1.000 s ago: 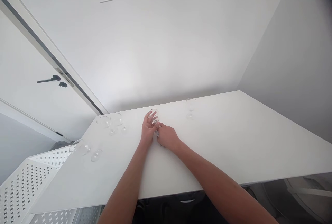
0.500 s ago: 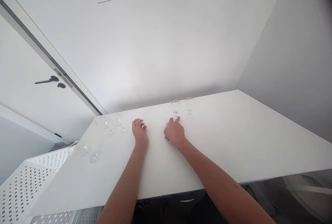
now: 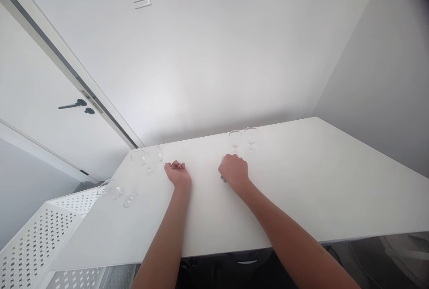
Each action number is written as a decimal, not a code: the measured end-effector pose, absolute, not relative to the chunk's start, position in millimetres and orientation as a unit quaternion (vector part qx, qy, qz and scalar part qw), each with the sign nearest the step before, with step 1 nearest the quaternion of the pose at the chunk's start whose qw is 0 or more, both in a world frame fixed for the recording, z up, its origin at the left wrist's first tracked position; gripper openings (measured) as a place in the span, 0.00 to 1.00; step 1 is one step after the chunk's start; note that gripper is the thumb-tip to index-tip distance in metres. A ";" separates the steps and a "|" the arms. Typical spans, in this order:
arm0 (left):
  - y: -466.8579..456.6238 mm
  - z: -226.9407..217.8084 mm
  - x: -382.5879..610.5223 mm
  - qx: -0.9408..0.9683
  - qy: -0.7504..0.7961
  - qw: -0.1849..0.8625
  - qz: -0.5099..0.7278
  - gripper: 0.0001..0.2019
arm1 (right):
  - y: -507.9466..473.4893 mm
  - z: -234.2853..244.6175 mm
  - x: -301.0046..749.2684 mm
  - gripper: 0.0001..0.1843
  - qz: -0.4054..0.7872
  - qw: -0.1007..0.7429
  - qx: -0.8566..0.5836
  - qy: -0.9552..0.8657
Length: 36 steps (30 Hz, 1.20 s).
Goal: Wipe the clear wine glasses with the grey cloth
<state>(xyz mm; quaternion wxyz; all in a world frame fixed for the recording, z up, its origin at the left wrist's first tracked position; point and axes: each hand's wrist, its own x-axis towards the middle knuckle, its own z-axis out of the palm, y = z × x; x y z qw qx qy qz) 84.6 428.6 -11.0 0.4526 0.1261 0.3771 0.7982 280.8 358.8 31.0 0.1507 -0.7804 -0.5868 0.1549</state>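
Note:
My left hand (image 3: 178, 173) rests on the white table (image 3: 301, 190) with its fingers curled in and nothing visible in them. It lies just right of two clear stemmed glasses (image 3: 139, 158) (image 3: 154, 154). My right hand (image 3: 235, 171) is closed in a fist on the table. A small glint shows at its lower left edge, and I cannot make out what it is. Just beyond its knuckles, not touching, stand two more upright stemmed glasses (image 3: 235, 140) (image 3: 251, 136).
Another clear glass (image 3: 114, 191) lies on its side near the table's left edge. A white perforated metal rack (image 3: 40, 231) stands below on the left. A door with a dark handle (image 3: 72, 105) is at the left. Walls close off the far and right sides.
The glass both hands held a second ago now stands beside the far right glass. My right hand has let go and closed into a fist. My left hand has drawn left and curled shut.

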 end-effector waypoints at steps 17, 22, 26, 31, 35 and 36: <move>433.9 -15.1 62.6 0.139 0.377 0.450 0.798 0.25 | 369.7 12.4 286.6 0.06 0.218 0.199 -0.783 -0.548; 429.7 -5.4 65.6 0.143 0.346 0.482 0.792 0.30 | 371.3 12.9 291.8 0.03 0.222 0.203 -0.787 -0.538; 429.8 -4.2 66.2 0.169 0.329 0.481 0.795 0.27 | 370.1 19.9 292.2 0.06 0.189 0.190 -0.782 -0.563; 429.7 -1.6 73.8 0.203 0.311 0.495 0.785 0.21 | 361.3 30.0 272.8 0.15 0.267 0.362 -0.620 -0.643; 421.4 7.4 91.5 0.319 0.287 0.518 0.740 0.17 | 361.6 27.7 261.0 0.23 0.362 0.498 -0.567 -0.547; 418.5 9.9 96.1 0.349 0.285 0.518 0.727 0.17 | 363.6 25.8 261.2 0.25 0.394 0.511 -0.566 -0.513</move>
